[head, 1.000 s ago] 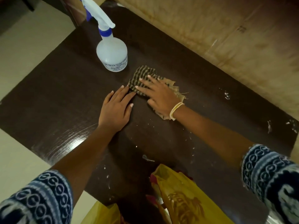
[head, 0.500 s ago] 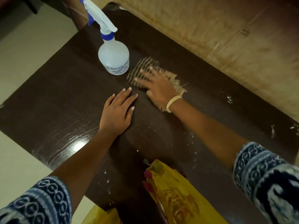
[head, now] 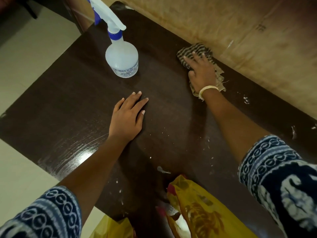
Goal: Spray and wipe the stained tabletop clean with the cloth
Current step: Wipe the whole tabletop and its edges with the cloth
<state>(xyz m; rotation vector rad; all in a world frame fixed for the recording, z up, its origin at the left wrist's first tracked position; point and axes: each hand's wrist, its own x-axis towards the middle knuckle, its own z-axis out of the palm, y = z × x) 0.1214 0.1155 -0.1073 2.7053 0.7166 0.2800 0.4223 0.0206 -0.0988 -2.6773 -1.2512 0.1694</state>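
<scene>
The right hand (head: pixel 201 73) is pressing flat, not clenched, on the cloth (head: pixel 195 50) at the far edge of the counter (head: pixel 68 100). The left hand (head: pixel 127 115) is lying open, grasping nothing. White stains (head: pixel 246 100) at the right are risking being missed, and a leftward sweep could be knocking the spray bottle (head: pixel 122 59)

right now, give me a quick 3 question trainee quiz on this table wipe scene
1. True or false: the left hand grips the spray bottle.
2. Which hand presses the cloth? A) left B) right C) both
3. Fill in: white specks remain on the tabletop near the ___ bag.

Key:
1. False; it lies flat on the tabletop, apart from the bottle.
2. B; the right hand, near the far edge.
3. yellow
</scene>
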